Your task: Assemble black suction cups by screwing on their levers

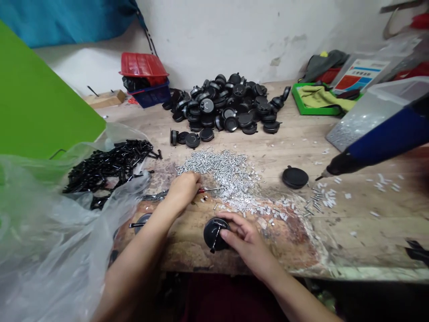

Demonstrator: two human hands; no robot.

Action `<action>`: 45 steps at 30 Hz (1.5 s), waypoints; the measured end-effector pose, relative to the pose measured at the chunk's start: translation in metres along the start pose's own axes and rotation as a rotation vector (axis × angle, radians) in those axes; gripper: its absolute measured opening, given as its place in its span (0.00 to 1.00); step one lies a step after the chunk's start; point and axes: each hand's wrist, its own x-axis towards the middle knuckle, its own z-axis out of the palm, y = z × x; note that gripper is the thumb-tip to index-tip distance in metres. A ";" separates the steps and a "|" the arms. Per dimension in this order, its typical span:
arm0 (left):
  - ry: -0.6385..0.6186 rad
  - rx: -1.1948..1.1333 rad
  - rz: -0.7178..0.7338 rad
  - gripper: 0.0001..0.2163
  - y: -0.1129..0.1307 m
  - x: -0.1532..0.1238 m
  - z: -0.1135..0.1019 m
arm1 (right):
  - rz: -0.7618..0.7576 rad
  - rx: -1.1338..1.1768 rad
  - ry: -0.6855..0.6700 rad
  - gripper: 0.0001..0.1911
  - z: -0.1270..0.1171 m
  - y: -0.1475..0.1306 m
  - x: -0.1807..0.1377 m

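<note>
I've got the right grip (248, 237) closed on a round black part (209, 232), thumb on its face and fingers reaching along the far edge. That part sits just left of my right palm, low over the worn front of the worktop (368, 243). A small black lever (215, 240) crosses its face at a slant, right by the thumb tip.

Over to the left grip (185, 187): it's curled, knuckles up, at the near edge of the heap of silver screws (211, 162). Its fingertips are hidden from me, so I can't tell whether it pinches anything. A screwdriver (214, 189) pokes out beside it, red by the hand, shaft pointing right. The round part lies nearer the body and to the right of this grip.

White plastic bits (246, 203) spread between the screws and my right hand. A second disc (142, 221) shows partly behind the left forearm, and black levers (110, 165) fill a clear bag on the left. Off to the right, a lone black disc (295, 177) sits just beside the tip of a blue power screwdriver (378, 134). More discs (231, 105) pile up by the wall.
</note>
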 end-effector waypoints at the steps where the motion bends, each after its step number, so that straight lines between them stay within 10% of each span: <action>1: -0.004 0.002 0.001 0.05 0.000 0.001 0.000 | 0.002 0.005 0.005 0.18 0.000 0.000 0.000; 27: 0.015 -0.012 0.196 0.06 0.037 0.011 0.001 | 0.062 0.063 0.020 0.18 -0.001 0.000 -0.004; 35: 0.072 0.042 0.158 0.08 0.055 0.010 0.008 | -0.043 0.242 0.237 0.22 -0.011 -0.006 0.004; 45: 0.350 -0.528 0.392 0.04 0.062 -0.061 -0.008 | -0.120 0.289 0.258 0.23 -0.020 -0.017 0.004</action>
